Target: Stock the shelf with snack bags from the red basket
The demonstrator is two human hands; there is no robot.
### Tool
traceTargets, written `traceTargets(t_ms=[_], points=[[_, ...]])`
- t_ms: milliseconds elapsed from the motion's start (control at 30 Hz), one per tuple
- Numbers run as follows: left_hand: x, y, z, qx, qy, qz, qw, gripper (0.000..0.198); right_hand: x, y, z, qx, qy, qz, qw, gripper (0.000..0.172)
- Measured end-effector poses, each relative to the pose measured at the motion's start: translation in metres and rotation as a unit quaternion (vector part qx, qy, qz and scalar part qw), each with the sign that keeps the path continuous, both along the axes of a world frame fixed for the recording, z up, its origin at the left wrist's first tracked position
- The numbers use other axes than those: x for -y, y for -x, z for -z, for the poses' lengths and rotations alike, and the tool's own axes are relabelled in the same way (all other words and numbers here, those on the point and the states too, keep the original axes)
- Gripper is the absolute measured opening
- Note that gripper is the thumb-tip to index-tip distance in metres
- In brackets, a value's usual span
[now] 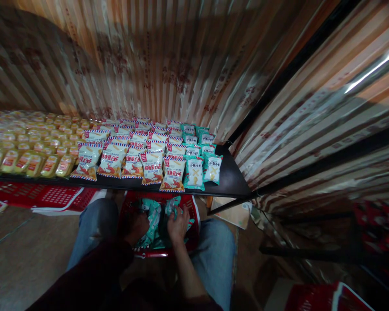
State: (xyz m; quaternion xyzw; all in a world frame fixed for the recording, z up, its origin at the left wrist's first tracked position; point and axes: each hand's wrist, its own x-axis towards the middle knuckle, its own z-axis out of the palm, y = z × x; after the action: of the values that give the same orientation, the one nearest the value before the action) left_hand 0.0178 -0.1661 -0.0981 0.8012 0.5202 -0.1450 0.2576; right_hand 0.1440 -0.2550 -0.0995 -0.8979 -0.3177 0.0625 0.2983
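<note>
Between my knees stands a red plastic basket [195,203] with several green snack bags [154,216] inside. My right hand [179,223] is over the basket's right half, its fingers closed on the lower part of a green snack bag [173,204]. In the shaded left half, my left hand [139,225] has its fingers curled at the edge of another green bag; its fingertips are partly hidden. On the shelf just beyond the basket, green snack bags [194,172] stand upright in two columns, beside rows of white-and-orange snack bags [174,172].
The dark shelf [231,172] has a front edge just above the basket. Many yellow packaged snacks [35,162] fill its left part. Another red basket [58,196] sits below left, and one [320,298] at lower right. Striped plastic sheeting [181,56] hangs behind; a dark metal post [288,73] slants at right.
</note>
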Motion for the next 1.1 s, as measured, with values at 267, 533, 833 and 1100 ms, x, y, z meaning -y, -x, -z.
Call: traceTargets(t_ms=[267, 533, 833, 1100], points=[[0.004, -0.001, 0.008, 0.085, -0.038, -0.006, 0.996, 0.028, 0.0, -0.005, 0.006, -0.043, 0.152, 0.0, 0.988, 0.049], [0.014, -0.016, 0.008, 0.302, -0.033, -0.02, 0.952, 0.031, 0.004, -0.004, 0.002, -0.03, 0.174, 0.026, 0.984, 0.036], [0.019, -0.022, 0.029, 0.457, 0.123, -0.13, 0.871, 0.043, 0.005, -0.004, 0.006, -0.068, 0.037, -0.004, 0.997, 0.031], [0.008, -0.022, 0.026, 0.491, 0.25, -0.257, 0.794, 0.06, -0.001, 0.012, -0.002, -0.173, -0.123, -0.064, 0.975, 0.041]])
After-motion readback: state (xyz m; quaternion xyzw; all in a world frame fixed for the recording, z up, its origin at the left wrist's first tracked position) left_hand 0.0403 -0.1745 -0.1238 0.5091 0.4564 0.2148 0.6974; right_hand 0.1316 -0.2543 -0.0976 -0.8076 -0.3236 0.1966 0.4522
